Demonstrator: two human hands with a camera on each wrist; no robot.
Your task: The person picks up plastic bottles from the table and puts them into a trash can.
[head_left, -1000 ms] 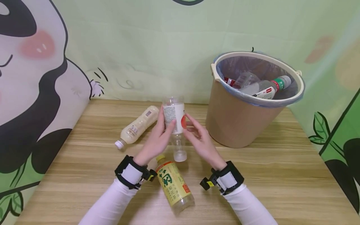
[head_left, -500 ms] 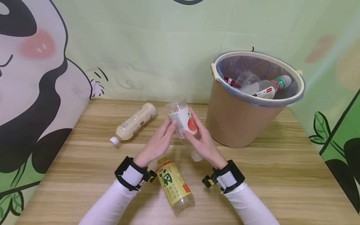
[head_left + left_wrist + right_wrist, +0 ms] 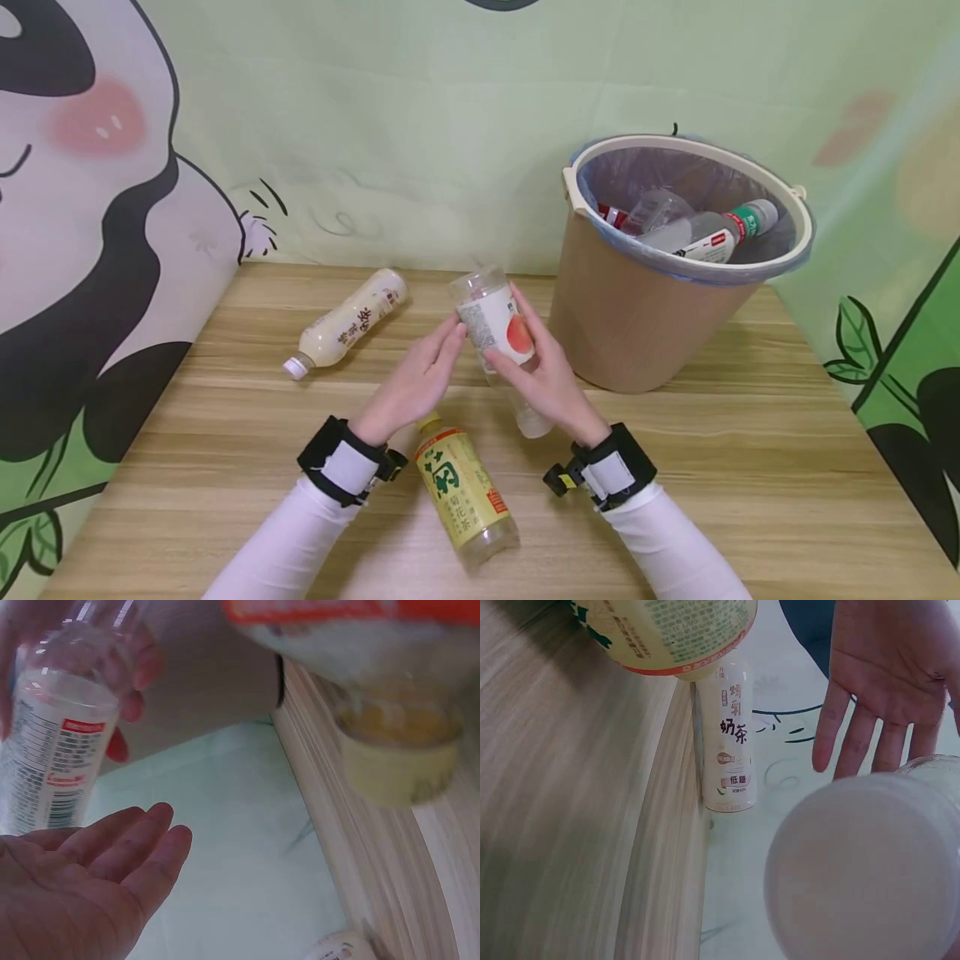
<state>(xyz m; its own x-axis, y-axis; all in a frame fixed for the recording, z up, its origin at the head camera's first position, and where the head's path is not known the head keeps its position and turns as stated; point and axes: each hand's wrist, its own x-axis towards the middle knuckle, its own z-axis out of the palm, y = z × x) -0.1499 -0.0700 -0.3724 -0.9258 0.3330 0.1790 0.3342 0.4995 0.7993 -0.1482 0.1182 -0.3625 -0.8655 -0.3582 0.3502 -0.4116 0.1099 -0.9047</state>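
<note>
My right hand grips a clear plastic bottle with a white label and a red fruit picture, thumb across the front. The bottle tilts, base away from me and white cap toward me. Beside it my left hand is held flat, fingers straight, fingertips right at the label's left edge. In the left wrist view that palm lies open beneath the bottle's label. A yellow-labelled tea bottle lies on the table between my forearms. To the left lies a cream milk tea bottle with a white cap.
A brown bin with a pale rim and bluish liner stands at the back right, next to my right hand. Inside it are several bottles, one with a green-and-red neck band. A cartoon panda backdrop rises behind the wooden table.
The clear bottle has gone from upright between both hands to tilted in my right hand. My left hand has come off it slightly. The milk tea bottle has rolled a little to the left.
</note>
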